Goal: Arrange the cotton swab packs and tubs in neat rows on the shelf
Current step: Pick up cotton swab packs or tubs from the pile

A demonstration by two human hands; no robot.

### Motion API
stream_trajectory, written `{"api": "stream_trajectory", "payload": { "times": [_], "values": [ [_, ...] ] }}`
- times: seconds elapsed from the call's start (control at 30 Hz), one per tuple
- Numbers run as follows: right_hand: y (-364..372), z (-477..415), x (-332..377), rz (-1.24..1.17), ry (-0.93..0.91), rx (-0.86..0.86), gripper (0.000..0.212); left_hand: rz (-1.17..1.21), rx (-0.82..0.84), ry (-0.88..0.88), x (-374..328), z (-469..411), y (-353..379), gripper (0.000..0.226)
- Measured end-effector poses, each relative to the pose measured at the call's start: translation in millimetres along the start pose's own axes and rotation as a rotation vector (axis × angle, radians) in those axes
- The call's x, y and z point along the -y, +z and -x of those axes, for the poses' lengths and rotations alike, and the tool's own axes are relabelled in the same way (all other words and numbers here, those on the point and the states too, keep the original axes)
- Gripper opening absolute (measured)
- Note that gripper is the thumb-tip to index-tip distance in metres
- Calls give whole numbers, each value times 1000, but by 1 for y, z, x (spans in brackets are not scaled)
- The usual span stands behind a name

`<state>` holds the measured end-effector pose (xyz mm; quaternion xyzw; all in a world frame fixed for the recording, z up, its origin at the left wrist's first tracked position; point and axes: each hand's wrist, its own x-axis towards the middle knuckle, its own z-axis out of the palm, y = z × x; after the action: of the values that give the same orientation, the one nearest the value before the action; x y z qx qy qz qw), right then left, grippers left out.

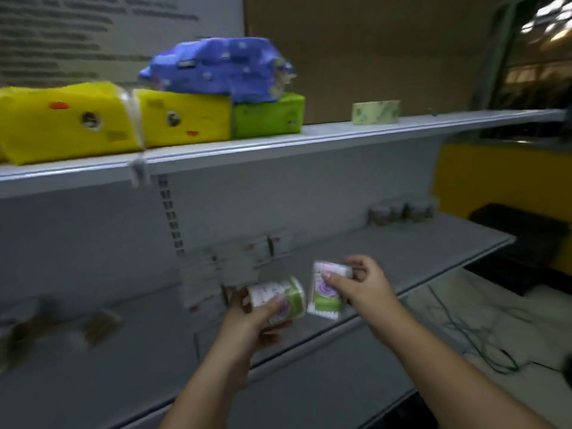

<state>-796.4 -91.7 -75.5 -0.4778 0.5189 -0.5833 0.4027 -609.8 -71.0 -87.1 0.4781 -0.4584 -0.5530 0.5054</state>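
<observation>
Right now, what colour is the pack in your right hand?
The pack in the right hand is white with a purple swirl and green band; head view.

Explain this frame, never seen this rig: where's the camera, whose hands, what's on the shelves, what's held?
No robot here: a person works with bare hands. The one picture comes from a wide-angle camera worn on their head, looking forward and down. The left hand grips a round green-and-white tub; the right hand pinches a flat cotton swab pack. Both are held over the grey lower shelf, where blurred small containers stand at the back right. The upper shelf carries two yellow packs, a green pack, a blue pack lying on top of them, and a pale green box further right. Motion blur makes labels unreadable.
</observation>
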Motion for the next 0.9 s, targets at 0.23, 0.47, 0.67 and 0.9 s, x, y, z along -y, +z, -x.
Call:
{"api": "stream_trajectory", "payload": {
  "times": [0.23, 0.47, 0.67, 0.9],
  "values": [
    [-119, -41, -24, 26, -19, -190, 31, -109, 159, 136, 23, -61, 121, 43],
    [-194, -134, -65, 176, 59, -276, 32, -141, 205, 89, 69, -182, 217, 84],
    [-225, -209, -93, 436, 54, -374, 30, -324, 130, 121, 74, -269, 273, 70],
    [-253, -278, -113, 869, -119, -308, 40, -492, -10, 234, 89, -328, 308, 74]
  ]
}}
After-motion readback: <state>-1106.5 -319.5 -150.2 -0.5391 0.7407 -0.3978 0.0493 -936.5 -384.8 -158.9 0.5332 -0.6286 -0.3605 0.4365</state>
